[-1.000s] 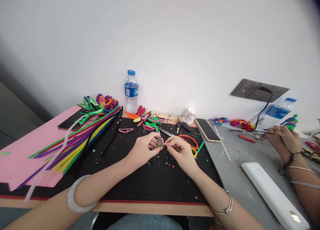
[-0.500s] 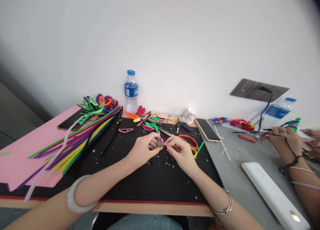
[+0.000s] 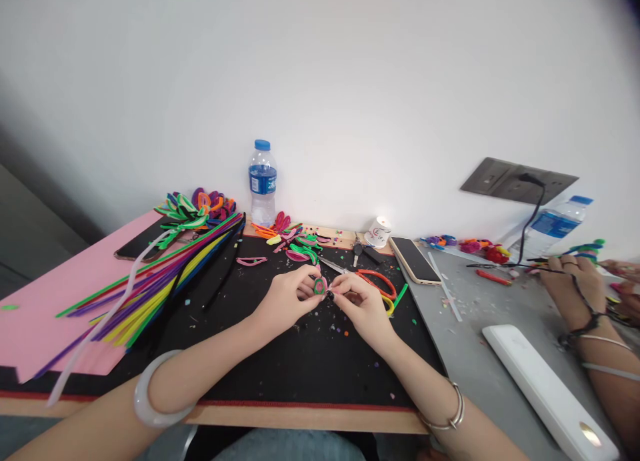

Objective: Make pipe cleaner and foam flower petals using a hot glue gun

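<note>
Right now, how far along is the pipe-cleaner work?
Done: bent petal loops lie at the back of the black mat, and finished flowers sit at the far left. In hand: the left hand and right hand pinch a small pink-and-green coil between them. Left: a fan of straight pipe cleaners lies unbent.

A co-worker's hand (image 3: 573, 284) at the right edge has shifted rightward with its green-and-blue pipe-cleaner piece (image 3: 587, 249), and a second hand (image 3: 620, 271) has entered beside it
</note>
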{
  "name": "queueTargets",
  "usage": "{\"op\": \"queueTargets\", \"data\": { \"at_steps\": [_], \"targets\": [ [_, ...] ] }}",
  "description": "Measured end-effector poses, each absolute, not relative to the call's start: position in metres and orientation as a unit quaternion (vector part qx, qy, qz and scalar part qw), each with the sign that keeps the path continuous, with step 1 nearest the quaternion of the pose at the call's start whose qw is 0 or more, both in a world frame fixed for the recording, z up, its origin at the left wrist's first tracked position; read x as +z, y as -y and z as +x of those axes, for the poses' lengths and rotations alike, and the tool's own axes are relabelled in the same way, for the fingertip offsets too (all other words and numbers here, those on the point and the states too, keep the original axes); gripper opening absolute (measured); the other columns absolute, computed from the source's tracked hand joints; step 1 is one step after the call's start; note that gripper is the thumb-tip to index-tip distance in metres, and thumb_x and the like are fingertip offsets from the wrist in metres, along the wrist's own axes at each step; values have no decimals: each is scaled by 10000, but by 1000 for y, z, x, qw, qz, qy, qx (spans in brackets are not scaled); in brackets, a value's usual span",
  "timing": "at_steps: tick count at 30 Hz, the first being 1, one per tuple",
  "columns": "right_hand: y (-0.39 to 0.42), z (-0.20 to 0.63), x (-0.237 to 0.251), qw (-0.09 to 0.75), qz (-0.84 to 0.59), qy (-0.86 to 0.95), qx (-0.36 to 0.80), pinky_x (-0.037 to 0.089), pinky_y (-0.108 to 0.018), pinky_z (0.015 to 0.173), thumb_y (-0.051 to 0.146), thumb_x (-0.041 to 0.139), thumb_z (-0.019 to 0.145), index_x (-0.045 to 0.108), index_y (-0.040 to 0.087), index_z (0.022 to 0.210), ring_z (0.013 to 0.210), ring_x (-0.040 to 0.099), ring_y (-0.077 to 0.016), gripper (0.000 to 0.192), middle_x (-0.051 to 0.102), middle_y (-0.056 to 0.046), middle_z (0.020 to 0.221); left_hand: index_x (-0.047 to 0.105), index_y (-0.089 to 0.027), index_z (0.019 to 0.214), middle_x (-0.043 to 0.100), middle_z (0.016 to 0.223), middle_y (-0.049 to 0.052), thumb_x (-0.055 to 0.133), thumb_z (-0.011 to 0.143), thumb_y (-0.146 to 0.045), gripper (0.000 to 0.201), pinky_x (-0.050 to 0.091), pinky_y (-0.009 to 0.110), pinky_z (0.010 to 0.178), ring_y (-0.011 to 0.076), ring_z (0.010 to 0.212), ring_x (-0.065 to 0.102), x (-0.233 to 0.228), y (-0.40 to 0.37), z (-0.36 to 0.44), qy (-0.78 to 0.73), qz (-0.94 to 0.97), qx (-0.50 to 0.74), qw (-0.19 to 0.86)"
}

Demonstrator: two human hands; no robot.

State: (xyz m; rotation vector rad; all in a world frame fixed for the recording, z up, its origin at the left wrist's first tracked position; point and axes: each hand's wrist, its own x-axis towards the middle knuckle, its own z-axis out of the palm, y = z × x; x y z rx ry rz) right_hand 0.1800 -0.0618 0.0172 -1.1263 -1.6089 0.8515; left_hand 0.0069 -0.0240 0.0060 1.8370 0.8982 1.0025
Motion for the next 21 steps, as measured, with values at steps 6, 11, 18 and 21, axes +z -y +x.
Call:
{"op": "queueTargets", "data": {
  "at_steps": [6, 11, 18, 21],
  "targets": [
    [62, 180, 17, 482, -463, 658, 347, 471, -266, 616, 188, 603, 775, 601, 191, 693, 790, 586, -169, 82, 608, -53, 864, 531, -190, 933, 629, 749, -14, 633, 715, -195, 240, 558, 221, 618, 115, 643, 639, 7, 25, 7, -359, 731, 397, 423],
    [62, 180, 18, 479, -468, 656, 347, 481, -269, 619, 210, 605, 774, 602, 196, 691, 803, 591, -174, 85, 612, -56, 866, 533, -191, 937, 629, 745, -13, 631, 710, -189, 247, 560, 227, 617, 117, 638, 638, 7, 25, 7, -359, 730, 398, 423],
    [62, 180, 17, 478, -466, 657, 349, 472, -267, 625, 198, 603, 776, 606, 194, 695, 793, 586, -166, 81, 610, -51, 868, 537, -189, 935, 630, 742, -14, 634, 709, -189, 245, 558, 220, 619, 113, 637, 637, 6, 24, 7, -358, 730, 400, 423],
    [62, 180, 17, 480, -465, 657, 350, 469, -264, 617, 189, 605, 772, 604, 193, 692, 780, 586, -163, 80, 610, -49, 862, 540, -189, 940, 631, 746, -13, 634, 711, -197, 248, 559, 223, 617, 114, 635, 637, 6, 24, 7, -357, 729, 403, 423]
  ]
}}
